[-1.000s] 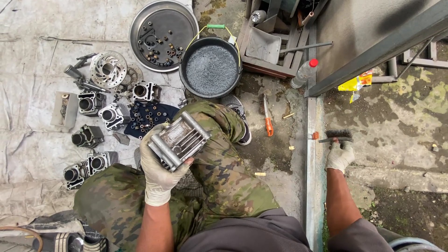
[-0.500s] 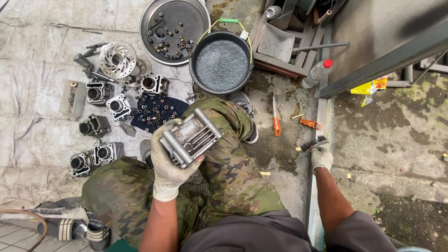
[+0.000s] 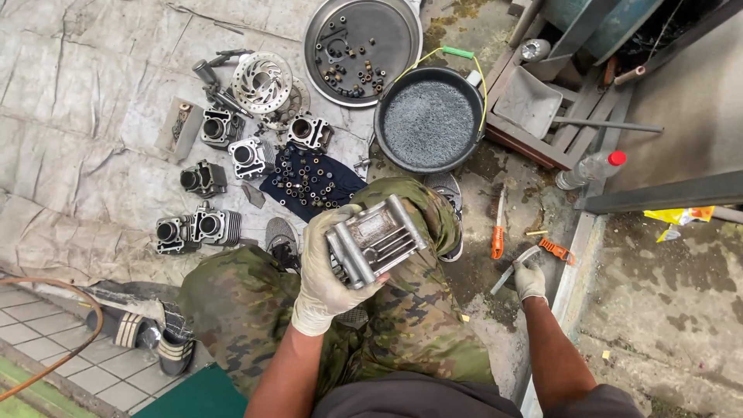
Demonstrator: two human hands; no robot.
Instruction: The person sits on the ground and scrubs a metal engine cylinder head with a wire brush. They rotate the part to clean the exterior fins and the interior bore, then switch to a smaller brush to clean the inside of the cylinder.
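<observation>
My left hand (image 3: 323, 280), in a pale glove, is shut on a finned metal engine cylinder (image 3: 376, 238) and holds it above my camouflage-trousered knee. Lower right, my gloved right hand (image 3: 530, 282) rests low over the wet concrete and grips a thin flat metal tool (image 3: 509, 271) that points down to the left. An orange-handled tool (image 3: 556, 250) lies just beyond that hand, and another orange-handled one (image 3: 498, 236) lies left of it on the ground.
A black bucket of grey liquid (image 3: 430, 122) stands ahead, with a round metal tray of small parts (image 3: 391, 35) behind it. Several cylinders (image 3: 203, 179), a brake disc (image 3: 261, 77) and a dark cloth with nuts (image 3: 309, 182) lie on the tarp. A red-capped bottle (image 3: 588, 169) lies at right.
My right hand has drawn in from the far kerb toward my knee, now gripping the flat metal tool. The left hand still holds the cylinder, tilted slightly.
</observation>
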